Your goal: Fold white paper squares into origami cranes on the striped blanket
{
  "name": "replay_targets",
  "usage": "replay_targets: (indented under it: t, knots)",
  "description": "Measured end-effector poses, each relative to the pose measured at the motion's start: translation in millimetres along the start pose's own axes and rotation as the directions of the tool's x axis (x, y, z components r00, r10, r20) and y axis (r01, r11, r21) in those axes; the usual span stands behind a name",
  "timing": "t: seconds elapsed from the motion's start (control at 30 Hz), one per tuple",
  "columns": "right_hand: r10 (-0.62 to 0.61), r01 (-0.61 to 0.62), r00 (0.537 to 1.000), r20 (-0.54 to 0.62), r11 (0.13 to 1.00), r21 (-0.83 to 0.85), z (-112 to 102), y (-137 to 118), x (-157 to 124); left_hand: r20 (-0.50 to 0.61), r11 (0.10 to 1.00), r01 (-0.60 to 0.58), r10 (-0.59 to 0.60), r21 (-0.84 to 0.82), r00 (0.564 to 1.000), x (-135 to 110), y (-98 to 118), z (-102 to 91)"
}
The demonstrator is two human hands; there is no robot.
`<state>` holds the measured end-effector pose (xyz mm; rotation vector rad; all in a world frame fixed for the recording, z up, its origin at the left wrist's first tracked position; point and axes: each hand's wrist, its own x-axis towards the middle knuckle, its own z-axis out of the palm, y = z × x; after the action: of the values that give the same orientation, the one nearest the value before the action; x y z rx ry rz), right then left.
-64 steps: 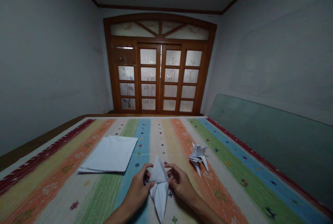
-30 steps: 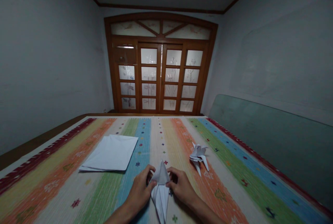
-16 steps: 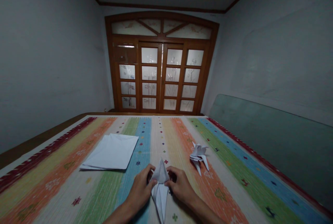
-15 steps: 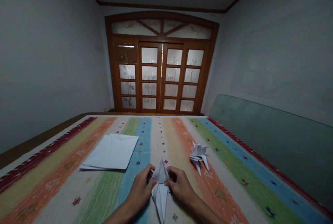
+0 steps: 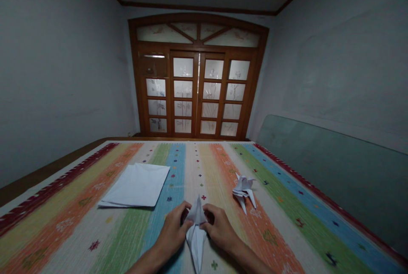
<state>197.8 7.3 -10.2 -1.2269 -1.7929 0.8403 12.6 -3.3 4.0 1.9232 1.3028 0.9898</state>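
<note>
A white folded paper (image 5: 196,240), long and pointed at both ends, is held near the front of the table. My left hand (image 5: 174,227) pinches its left edge at the middle, thumb on top. On the opposite edge, my right hand (image 5: 219,226) grips it the same way. The upper flap rises to a point between the hands, and the lower part tapers toward me. The fingertips beneath the paper are hidden. Farther off to the right stand white folded paper figures (image 5: 244,191) with thin pointed legs; I cannot tell how many there are.
A small stack of white paper sheets (image 5: 137,185) lies left of my hands. The striped tablecloth (image 5: 124,240) covers the table. A pale green panel (image 5: 318,168) runs along the right side, and a wooden door with glass panes (image 5: 197,91) stands beyond the table.
The upper flap of the folded paper stands slightly more upright and looks narrower. Both hands keep nearly the same place and grip.
</note>
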Motion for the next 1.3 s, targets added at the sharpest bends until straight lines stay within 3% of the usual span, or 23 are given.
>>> replay_targets:
  t: [0.17,0.5,0.7,1.07,1.3]
  knots:
    - [-0.015,0.015,1.0,-0.011,1.0,-0.009,-1.5,0.8,-0.5,-0.007,1.0,-0.004,0.005,0.031,1.0,-1.7,-1.7,0.3]
    - [-0.044,-0.011,0.987,0.154,0.942,0.336,-14.2,6.6,2.2,-0.049,1.0,-0.014,0.013,-0.016,0.999,-2.0,-5.9,-1.1]
    - [-0.012,-0.08,0.973,0.232,0.919,0.386,-20.1,7.9,5.1,-0.043,0.998,-0.008,0.006,-0.066,0.999,-1.4,-1.6,-4.0]
    - [0.066,-0.092,0.994,0.093,0.943,0.319,-6.6,11.0,2.0,-0.03,1.0,0.002,-0.002,0.007,1.0,-1.2,-4.1,-1.3]
    - [0.046,-0.041,0.999,-0.03,0.99,0.133,-1.4,4.1,-3.2,-0.059,0.996,-0.004,0.009,0.093,0.998,-4.6,-12.7,5.7]
